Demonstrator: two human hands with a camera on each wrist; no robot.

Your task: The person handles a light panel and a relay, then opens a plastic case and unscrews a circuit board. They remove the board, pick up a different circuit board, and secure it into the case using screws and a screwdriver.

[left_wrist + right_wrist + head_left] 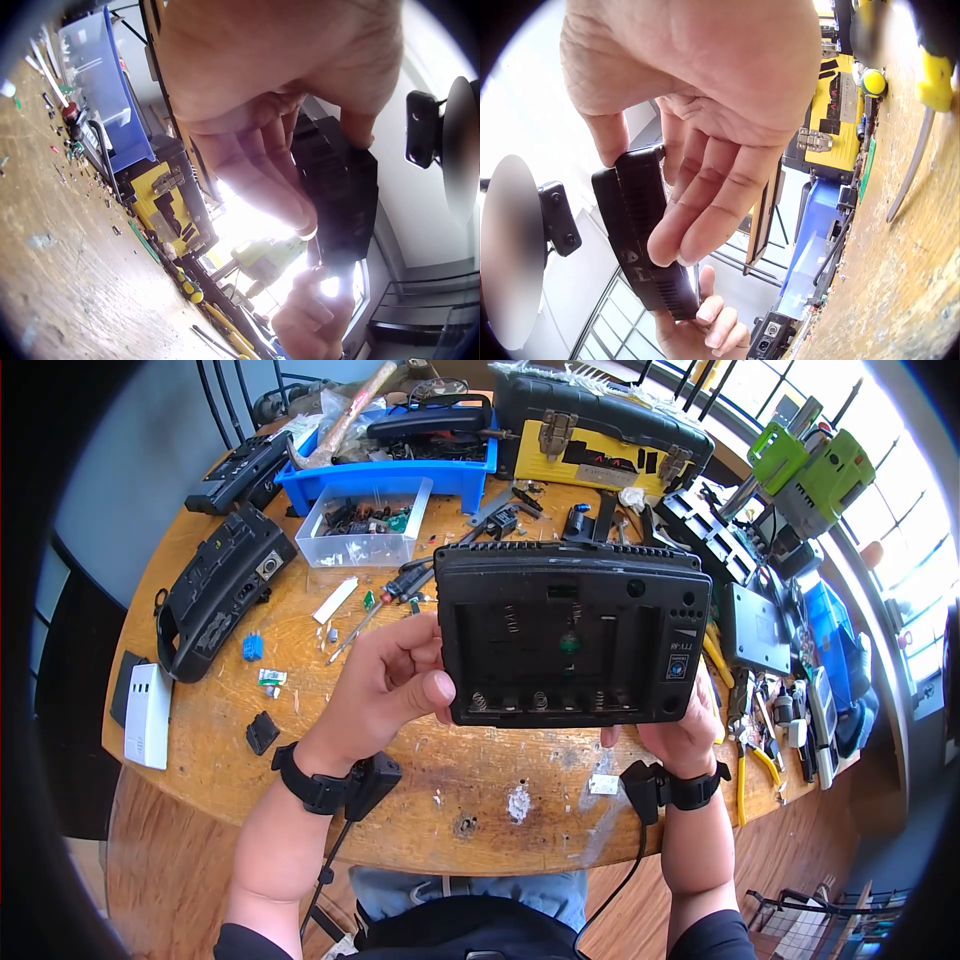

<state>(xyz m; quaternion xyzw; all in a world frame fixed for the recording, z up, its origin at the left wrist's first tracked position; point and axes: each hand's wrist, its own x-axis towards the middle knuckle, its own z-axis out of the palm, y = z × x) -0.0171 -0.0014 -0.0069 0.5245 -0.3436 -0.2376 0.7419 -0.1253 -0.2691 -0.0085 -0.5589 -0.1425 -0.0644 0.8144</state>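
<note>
Held thing: a black LED light panel (573,635), lifted above the wooden table (300,760) with its back toward the head camera; the open battery bay shows springs along its lower edge.
Left hand (385,685): grips the panel's left edge, thumb on the back near the lower left corner, fingers curled round the front, as the left wrist view shows.
Right hand (685,735): holds the panel's lower right corner, mostly hidden behind it in the head view; in the right wrist view the thumb lies on one face and the curled fingers (705,202) press the other.
Panel position: between both hands, upright, clear of the tabletop.
Behind the panel: a clear plastic box (365,525), a blue bin (400,475) and a yellow-and-black tool case (600,435).
Left of it: a black battery pack (220,590) and a white box (148,715).
Right of it: yellow-handled pliers (760,760).
</note>
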